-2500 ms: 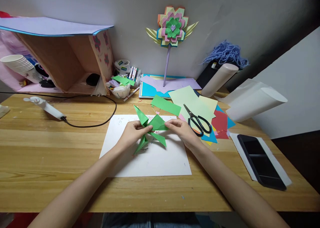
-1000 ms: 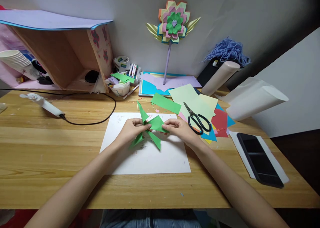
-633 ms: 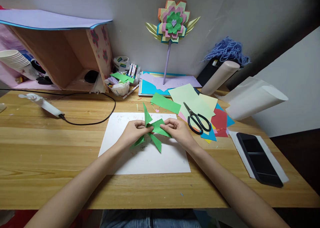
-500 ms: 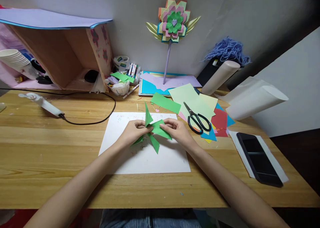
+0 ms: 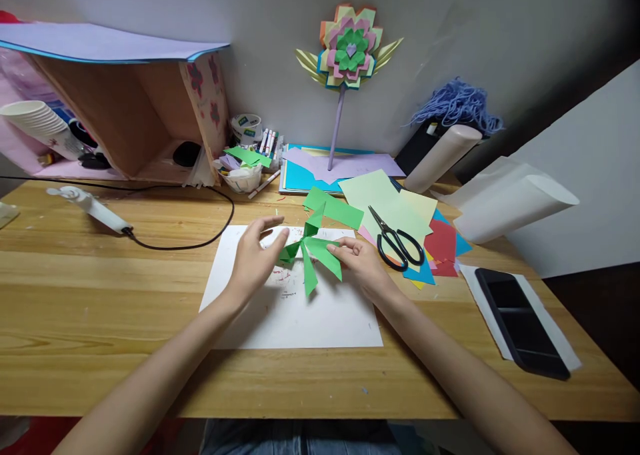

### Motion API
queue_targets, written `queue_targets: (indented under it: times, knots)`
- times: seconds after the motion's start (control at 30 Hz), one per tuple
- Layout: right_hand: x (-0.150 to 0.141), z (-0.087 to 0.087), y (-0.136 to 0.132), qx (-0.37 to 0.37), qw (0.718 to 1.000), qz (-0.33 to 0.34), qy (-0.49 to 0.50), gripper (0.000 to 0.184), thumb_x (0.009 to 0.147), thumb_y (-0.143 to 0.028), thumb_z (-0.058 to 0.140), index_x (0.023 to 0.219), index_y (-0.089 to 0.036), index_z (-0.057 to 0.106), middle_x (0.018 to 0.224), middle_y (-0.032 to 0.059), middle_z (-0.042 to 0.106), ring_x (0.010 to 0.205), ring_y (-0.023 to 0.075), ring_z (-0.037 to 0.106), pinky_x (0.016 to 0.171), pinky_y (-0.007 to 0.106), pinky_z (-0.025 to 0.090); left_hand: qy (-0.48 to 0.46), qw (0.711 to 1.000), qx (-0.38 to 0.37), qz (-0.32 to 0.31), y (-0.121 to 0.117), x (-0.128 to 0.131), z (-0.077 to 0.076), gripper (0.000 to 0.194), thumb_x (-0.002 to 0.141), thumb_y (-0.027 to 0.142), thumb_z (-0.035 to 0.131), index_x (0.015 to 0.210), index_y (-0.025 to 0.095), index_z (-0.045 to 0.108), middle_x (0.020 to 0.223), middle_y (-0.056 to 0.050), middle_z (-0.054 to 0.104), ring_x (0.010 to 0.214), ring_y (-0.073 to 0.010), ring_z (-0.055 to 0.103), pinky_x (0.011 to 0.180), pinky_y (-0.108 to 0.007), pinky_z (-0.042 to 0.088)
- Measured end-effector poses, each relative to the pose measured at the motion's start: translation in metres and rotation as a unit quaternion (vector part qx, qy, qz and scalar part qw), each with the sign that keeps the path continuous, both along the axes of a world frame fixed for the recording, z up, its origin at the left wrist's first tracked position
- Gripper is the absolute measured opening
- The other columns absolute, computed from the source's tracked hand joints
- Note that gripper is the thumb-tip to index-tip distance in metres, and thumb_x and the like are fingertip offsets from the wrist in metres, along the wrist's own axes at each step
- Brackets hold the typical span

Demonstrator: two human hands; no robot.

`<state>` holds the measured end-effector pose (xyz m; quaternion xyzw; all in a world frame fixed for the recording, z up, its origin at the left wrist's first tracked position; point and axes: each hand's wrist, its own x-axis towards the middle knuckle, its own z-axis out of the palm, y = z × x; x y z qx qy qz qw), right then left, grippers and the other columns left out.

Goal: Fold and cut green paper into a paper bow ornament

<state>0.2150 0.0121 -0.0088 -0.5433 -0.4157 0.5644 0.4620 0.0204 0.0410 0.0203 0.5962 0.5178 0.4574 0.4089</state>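
Note:
A green paper cutout (image 5: pixel 325 254) with several pointed, creased arms joined at a centre is held above a marked white sheet (image 5: pixel 295 325). My right hand (image 5: pixel 361 263) pinches one of its right-hand arms between thumb and fingers. To the left of the cutout, my left hand (image 5: pixel 256 255) has thumb and fingers apart, its thumb close to the cutout's left arm. Whether that thumb touches the paper I cannot tell. Behind the cutout lies a green paper strip (image 5: pixel 334 208).
Black-handled scissors (image 5: pixel 399 242) rest on coloured paper (image 5: pixel 373 185) to the right. A phone (image 5: pixel 520 322) lies at far right, a white glue gun (image 5: pixel 93 212) with its cord at left. Behind stand a paper flower (image 5: pixel 351 50), a cardboard box (image 5: pixel 207 102) and a white paper roll (image 5: pixel 515 208).
My left hand has let go of the cutout's centre and moved slightly left, its fingers spreading. The cutout has turned and its arms fan out more. My right hand keeps its pinch.

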Motion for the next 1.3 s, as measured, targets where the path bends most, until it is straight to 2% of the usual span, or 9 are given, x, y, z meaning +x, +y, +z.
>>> queue_targets:
  times: [0.07, 0.17, 0.37, 0.5, 0.63, 0.77, 0.93, 1.1, 1.3]
  knots:
    - [-0.001, -0.003, 0.001, -0.002, 1.0, -0.021, 0.016, 0.029, 0.065, -0.043, 0.069, 0.073, -0.016, 0.06, 0.064, 0.0001, 0.063, 0.057, 0.0128, 0.057, 0.055, 0.024, 0.042, 0.041, 0.996, 0.071, 0.024, -0.012, 0.004, 0.005, 0.022, 0.083, 0.036, 0.049, 0.083, 0.018, 0.062, 0.088, -0.005, 0.065, 0.084, -0.0172, 0.059, 0.077, -0.028, 0.042]
    - [-0.003, -0.005, 0.001, -0.01, 0.998, -0.039, 0.038, 0.031, 0.063, -0.043, 0.071, 0.077, -0.016, 0.061, 0.069, 0.0015, 0.065, 0.061, 0.0142, 0.059, 0.059, 0.026, 0.044, 0.104, 0.992, 0.052, -0.052, -0.03, 0.011, 0.007, 0.036, 0.088, 0.035, 0.038, 0.065, 0.019, 0.06, 0.066, -0.003, 0.061, 0.063, -0.0149, 0.055, 0.063, -0.025, 0.039]
    - [-0.002, -0.003, 0.003, -0.002, 0.995, -0.056, 0.079, 0.028, 0.064, -0.04, 0.072, 0.076, -0.016, 0.063, 0.066, 0.0004, 0.063, 0.056, 0.0113, 0.055, 0.054, 0.024, 0.042, 0.206, 0.977, 0.018, -0.049, -0.042, 0.018, -0.005, 0.035, 0.082, 0.037, 0.049, 0.053, 0.02, 0.058, 0.053, -0.003, 0.054, 0.052, -0.0157, 0.047, 0.056, -0.026, 0.03]
    - [-0.003, -0.002, 0.003, -0.009, 0.99, -0.029, 0.138, 0.023, 0.065, -0.036, 0.072, 0.075, -0.016, 0.065, 0.068, 0.0004, 0.064, 0.059, 0.0104, 0.055, 0.057, 0.022, 0.043, 0.097, 0.989, -0.02, -0.108, -0.036, 0.021, -0.01, 0.029, 0.084, 0.04, 0.046, 0.075, 0.021, 0.066, 0.074, -0.004, 0.065, 0.069, -0.0186, 0.056, 0.067, -0.026, 0.037]
    - [-0.007, -0.003, -0.001, -0.034, 0.986, 0.01, 0.163, 0.023, 0.066, -0.036, 0.071, 0.077, -0.016, 0.065, 0.074, 0.0021, 0.066, 0.066, 0.0121, 0.058, 0.064, 0.024, 0.045, -0.138, 0.961, -0.179, -0.161, -0.033, 0.029, -0.019, 0.036, 0.082, 0.047, 0.048, 0.086, 0.016, 0.067, 0.087, -0.007, 0.067, 0.08, -0.0184, 0.059, 0.073, -0.026, 0.044]
    - [-0.011, -0.001, -0.005, -0.027, 0.993, 0.033, 0.113, 0.026, 0.068, -0.039, 0.07, 0.076, -0.016, 0.062, 0.068, 0.001, 0.064, 0.06, 0.0123, 0.058, 0.059, 0.024, 0.044, -0.281, 0.923, -0.244, -0.094, -0.035, 0.035, -0.028, 0.03, 0.075, 0.043, 0.062, 0.087, 0.015, 0.067, 0.085, -0.006, 0.067, 0.079, -0.0139, 0.061, 0.077, -0.024, 0.045]
    - [-0.014, 0.001, -0.008, 0.001, 0.997, 0.054, 0.046, 0.025, 0.069, -0.039, 0.069, 0.076, -0.018, 0.06, 0.055, -0.004, 0.057, 0.051, 0.0106, 0.054, 0.053, 0.023, 0.041, -0.357, 0.888, -0.29, -0.013, -0.035, 0.034, -0.028, 0.032, 0.068, 0.038, 0.07, 0.089, 0.014, 0.068, 0.091, -0.008, 0.069, 0.081, -0.0145, 0.063, 0.075, -0.024, 0.048]
    - [-0.017, -0.005, -0.007, 0.01, 0.999, 0.044, 0.026, 0.027, 0.072, -0.043, 0.065, 0.08, -0.018, 0.061, 0.061, -0.002, 0.06, 0.055, 0.0117, 0.056, 0.055, 0.024, 0.044, -0.362, 0.894, -0.262, 0.024, -0.029, 0.036, -0.027, 0.032, 0.064, 0.033, 0.074, 0.088, 0.011, 0.068, 0.092, -0.01, 0.07, 0.08, -0.0183, 0.065, 0.075, -0.029, 0.051]
    - [-0.02, -0.011, 0.015, 0.058, 0.998, 0.002, -0.001, 0.031, 0.074, -0.047, 0.061, 0.078, -0.016, 0.064, 0.076, 0.0036, 0.065, 0.066, 0.0144, 0.06, 0.06, 0.025, 0.049, -0.34, 0.9, -0.265, 0.066, -0.003, 0.039, -0.029, 0.023, 0.063, 0.027, 0.074, 0.079, 0.011, 0.068, 0.088, -0.008, 0.071, 0.073, -0.0138, 0.066, 0.072, -0.024, 0.053]
